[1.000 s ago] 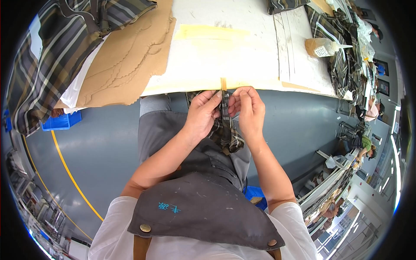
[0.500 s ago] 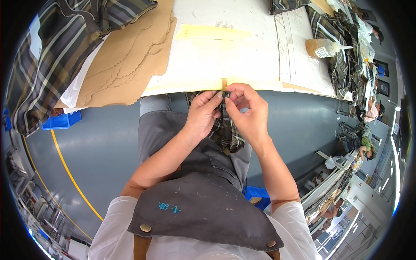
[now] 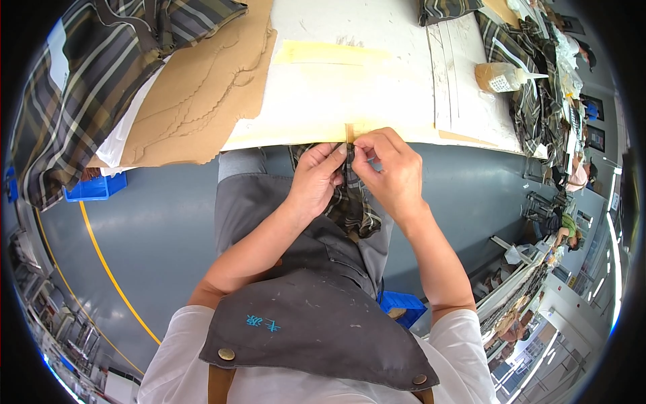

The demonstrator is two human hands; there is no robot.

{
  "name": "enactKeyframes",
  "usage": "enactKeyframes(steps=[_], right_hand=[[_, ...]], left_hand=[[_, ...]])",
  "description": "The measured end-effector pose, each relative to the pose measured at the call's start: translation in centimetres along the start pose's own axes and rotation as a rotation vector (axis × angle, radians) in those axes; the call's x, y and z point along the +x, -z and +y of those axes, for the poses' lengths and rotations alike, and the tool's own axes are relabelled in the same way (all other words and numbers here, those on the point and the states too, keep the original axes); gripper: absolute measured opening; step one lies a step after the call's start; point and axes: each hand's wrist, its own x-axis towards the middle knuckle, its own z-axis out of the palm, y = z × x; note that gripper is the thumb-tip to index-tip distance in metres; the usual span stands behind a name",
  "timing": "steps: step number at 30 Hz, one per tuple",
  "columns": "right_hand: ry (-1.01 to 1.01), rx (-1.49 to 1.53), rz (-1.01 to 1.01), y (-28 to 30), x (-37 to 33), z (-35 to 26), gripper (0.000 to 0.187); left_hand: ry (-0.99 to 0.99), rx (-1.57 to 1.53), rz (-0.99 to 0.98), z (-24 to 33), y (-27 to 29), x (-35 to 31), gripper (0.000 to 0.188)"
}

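Note:
Dark plaid cloth [image 3: 350,198] hangs down from the near edge of the white-topped table, over my lap. My left hand [image 3: 315,176] is closed on its upper end, thumb and fingers pressed together. Close beside it, my right hand [image 3: 391,168] is bent into a pinch at the cloth's right edge; the exact hold of its fingertips is partly hidden. Just beyond the fingertips, a narrow brown strip [image 3: 349,131] lies at the table's edge.
Brown cardboard [image 3: 195,101] with torn edges lies at the left, beside a draped plaid garment [image 3: 101,101]. To the right stand a spouted plastic bottle [image 3: 499,77] and a heap of plaid pieces [image 3: 538,101]. A blue bin [image 3: 404,307] sits on the floor; other people are far right.
My right hand has shifted slightly to the right, its fingers drawn closer together in a pinch. My left hand and the cloth stay almost in place.

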Motion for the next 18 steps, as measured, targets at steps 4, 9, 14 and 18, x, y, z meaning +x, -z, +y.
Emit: enactKeyframes(steps=[4,9,14,18], right_hand=[[-0.222,0.132,0.185,1.0,-0.4,0.4,0.011],[-0.423,0.165,0.029,2.9,-5.1,5.6,0.01],[-0.194,-0.429,-0.047,4.9,-7.0,15.6,0.031],[-0.224,-0.533,0.001,4.9,-6.9,21.4,0.038]], left_hand=[[0.005,-0.008,-0.005,-0.2,0.5,0.1,0.021],[0.012,0.009,-0.005,-0.2,1.0,0.2,0.021],[-0.008,0.066,0.047,0.6,1.4,0.2,0.018],[-0.054,0.113,-0.055,2.1,2.0,0.1,0.016]])
